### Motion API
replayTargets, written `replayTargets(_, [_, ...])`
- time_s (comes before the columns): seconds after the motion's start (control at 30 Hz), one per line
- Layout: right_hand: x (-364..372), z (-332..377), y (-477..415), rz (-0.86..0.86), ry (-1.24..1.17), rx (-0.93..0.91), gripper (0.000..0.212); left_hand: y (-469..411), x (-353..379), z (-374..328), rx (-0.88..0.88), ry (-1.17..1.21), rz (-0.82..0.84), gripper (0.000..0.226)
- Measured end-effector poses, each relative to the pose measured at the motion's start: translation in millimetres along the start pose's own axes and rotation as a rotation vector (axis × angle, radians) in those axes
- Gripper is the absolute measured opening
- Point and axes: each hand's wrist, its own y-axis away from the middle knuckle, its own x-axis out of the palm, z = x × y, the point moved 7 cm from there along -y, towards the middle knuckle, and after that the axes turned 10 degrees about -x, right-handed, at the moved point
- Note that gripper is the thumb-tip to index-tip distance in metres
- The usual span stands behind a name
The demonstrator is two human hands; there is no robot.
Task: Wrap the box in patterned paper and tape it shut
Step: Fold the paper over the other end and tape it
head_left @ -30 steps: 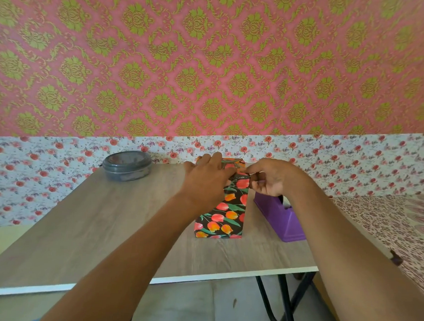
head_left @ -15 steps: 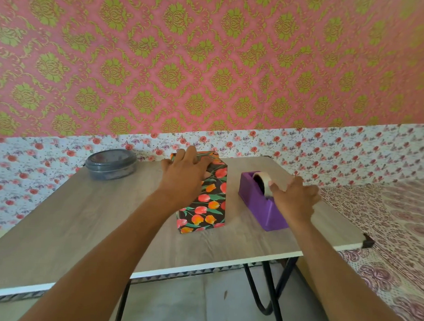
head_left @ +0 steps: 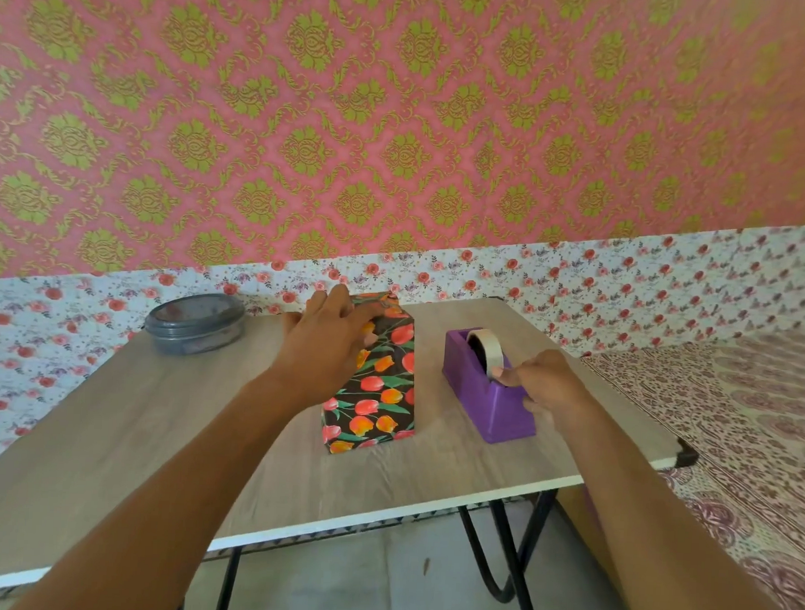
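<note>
Purple tape dispenser [head_left: 487, 393], right of the wrapped box [head_left: 377, 387]: right hand [head_left: 543, 387] pinches its tape while left hand [head_left: 328, 343] presses flat, pinning folded paper.

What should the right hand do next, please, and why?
Probably pull a strip from the tape roll: the right hand is already at the purple dispenser, while the left hand presses down on top of the wrapped box.

Bare worktop [head_left: 105, 429] is lying open toward seven o'clock, while the wrapped box [head_left: 377, 396], tape dispenser [head_left: 484, 393] and grey tin [head_left: 194, 324] are blocking twelve through two.
</note>
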Motion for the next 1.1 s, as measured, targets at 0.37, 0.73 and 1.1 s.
replayTargets(0.37, [8,-12,20,-0.223,-0.544,-0.051,0.013,4,2,-2,0.003,-0.028,-0.024,0.044])
replayTargets(0.73, [23,-30,45,-0.301,-0.838,0.028,0.004,5,4,-2,0.003,-0.026,-0.048,0.042])
replayTargets(1.1, [27,-53,66,-0.492,-0.406,-0.206,0.011,6,2,2,-0.017,0.127,-0.061,0.034])
